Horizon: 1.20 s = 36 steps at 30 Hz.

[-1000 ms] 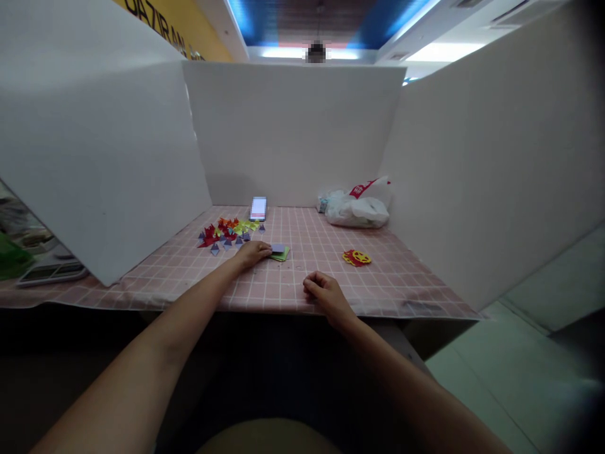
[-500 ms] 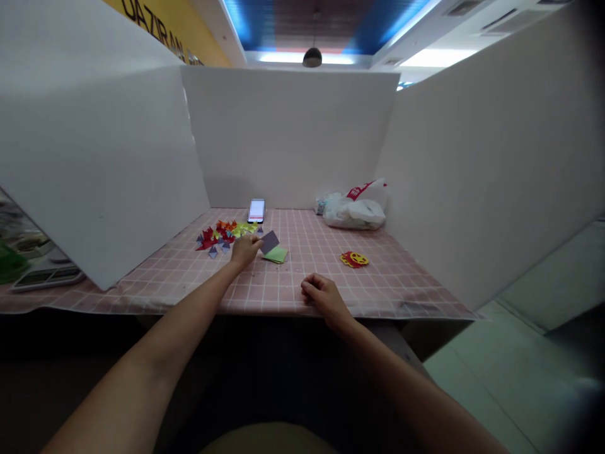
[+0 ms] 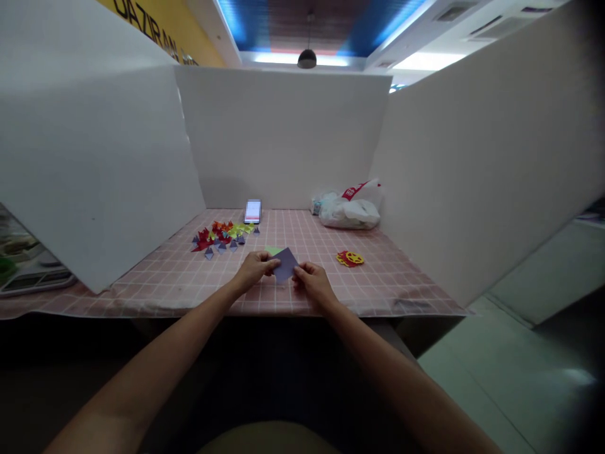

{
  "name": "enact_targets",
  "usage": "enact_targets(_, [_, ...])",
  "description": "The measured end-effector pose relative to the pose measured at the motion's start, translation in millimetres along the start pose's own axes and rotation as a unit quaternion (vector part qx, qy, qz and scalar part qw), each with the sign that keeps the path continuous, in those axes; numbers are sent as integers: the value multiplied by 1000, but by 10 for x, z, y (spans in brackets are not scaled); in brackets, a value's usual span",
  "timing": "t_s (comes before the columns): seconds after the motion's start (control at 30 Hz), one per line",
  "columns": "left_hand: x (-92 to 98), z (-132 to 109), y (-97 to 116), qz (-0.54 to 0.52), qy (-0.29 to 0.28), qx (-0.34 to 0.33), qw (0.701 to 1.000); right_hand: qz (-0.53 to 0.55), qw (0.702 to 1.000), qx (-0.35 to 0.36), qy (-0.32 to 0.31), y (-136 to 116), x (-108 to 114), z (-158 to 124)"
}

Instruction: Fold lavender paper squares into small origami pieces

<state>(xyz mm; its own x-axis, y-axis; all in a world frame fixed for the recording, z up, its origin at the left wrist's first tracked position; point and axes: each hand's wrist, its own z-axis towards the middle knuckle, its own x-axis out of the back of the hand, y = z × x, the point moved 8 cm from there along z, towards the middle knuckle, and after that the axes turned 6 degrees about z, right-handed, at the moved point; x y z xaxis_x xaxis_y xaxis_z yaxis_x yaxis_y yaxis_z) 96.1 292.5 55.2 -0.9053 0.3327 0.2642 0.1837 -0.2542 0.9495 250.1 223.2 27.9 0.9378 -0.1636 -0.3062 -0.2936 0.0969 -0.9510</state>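
Note:
A square sheet of purple paper is held up between my two hands, one corner pointing away from me. My left hand pinches its left corner. On the opposite corner, the fingers of my right hand are closed too. Just behind the sheet lies light green paper, mostly covered from view. Left of my hands is a pile of small folded paper pieces in red, orange, yellow and purple.
A lit phone leans at the back of the checked pink cloth. Red and yellow cut-out discs lie to the right. Behind them sits a white plastic bag. White panels stand around three sides.
My left hand has brought the purple sheet right and nearer to me, off the green paper. My right hand has risen slightly and taken hold of its right corner.

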Motion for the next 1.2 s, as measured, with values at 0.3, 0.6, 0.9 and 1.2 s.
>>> enact_targets(0.3, [78, -11, -317, -168, 16, 30, 985, 82, 994, -74, 10, 263, -341, 380])
enact_targets(0.6, [88, -5, -408, -242, 15, 32, 970, 96, 994, -42, 29, 329, -395, 336])
enact_targets(0.9, [108, -14, -388, -270, 16, 22, 963, 77, 997, -19, 28, 296, -417, 314])
enact_targets(1.2, [98, -35, -365, -257, 4, 23, 966, 60, 998, -18, 27, 295, -425, 321])
